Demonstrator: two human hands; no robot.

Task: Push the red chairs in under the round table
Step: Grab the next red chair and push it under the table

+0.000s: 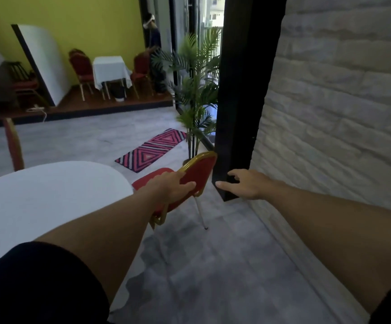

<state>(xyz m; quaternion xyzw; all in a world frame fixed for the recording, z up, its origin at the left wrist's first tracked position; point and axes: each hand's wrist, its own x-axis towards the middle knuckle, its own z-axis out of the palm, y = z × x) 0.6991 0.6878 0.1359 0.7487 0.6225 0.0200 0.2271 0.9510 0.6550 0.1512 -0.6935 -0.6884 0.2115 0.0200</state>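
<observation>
Bare forearms reach forward from dark sleeves. Left hand (173,185) has its grip closed over the gold-framed backrest of the red chair (197,174); right hand (243,184) open, fingers spread, holding nothing, just beside the chair's back. Chair stands off the round table (49,195), seat near its white edge. Second red chair (14,146) at the far side. Risk: one-handed shove could twist the chair into the black pillar (239,101). No containers near; potted palm (197,90) behind.
</observation>
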